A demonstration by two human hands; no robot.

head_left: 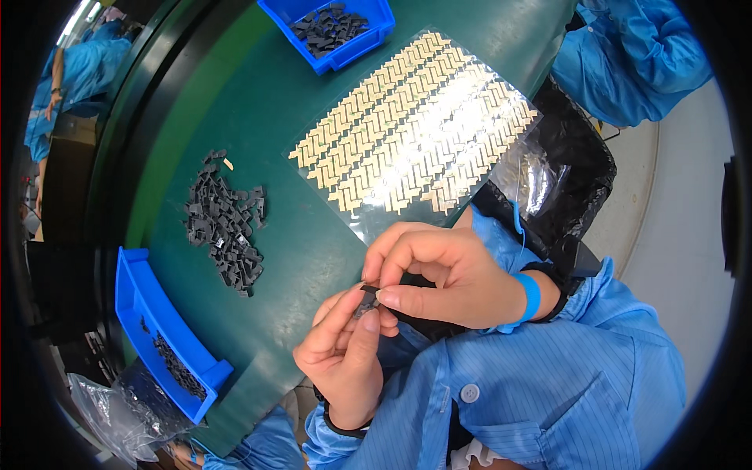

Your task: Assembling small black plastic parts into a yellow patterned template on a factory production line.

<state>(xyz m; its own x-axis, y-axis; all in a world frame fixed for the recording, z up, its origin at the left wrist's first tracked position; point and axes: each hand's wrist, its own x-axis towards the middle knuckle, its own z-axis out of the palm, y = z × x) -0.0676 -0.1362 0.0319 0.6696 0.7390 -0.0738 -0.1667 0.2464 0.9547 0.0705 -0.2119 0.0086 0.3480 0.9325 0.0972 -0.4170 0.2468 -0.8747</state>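
Close to the table's near edge, my left hand (pixel 348 348) pinches a small black plastic part (pixel 366 301) between thumb and fingers. My right hand (pixel 442 278), with a blue band at its wrist, meets it there. Its thumb and index finger are closed at the part's upper end; whether they hold a separate small piece is too small to tell. Beyond my hands lies a clear sheet (pixel 356 225) covered with rows of tan, angled strips. A loose pile of small black parts (pixel 223 227) lies to the left, with one tan strip (pixel 229 164) by its top.
A blue bin (pixel 345 56) of black parts stands at the far side of the green table (pixel 290 274). Another blue bin (pixel 168 329) with small dark parts sits at the left edge. Black bag plastic (pixel 583 168) hangs at right. Other people in blue work nearby.
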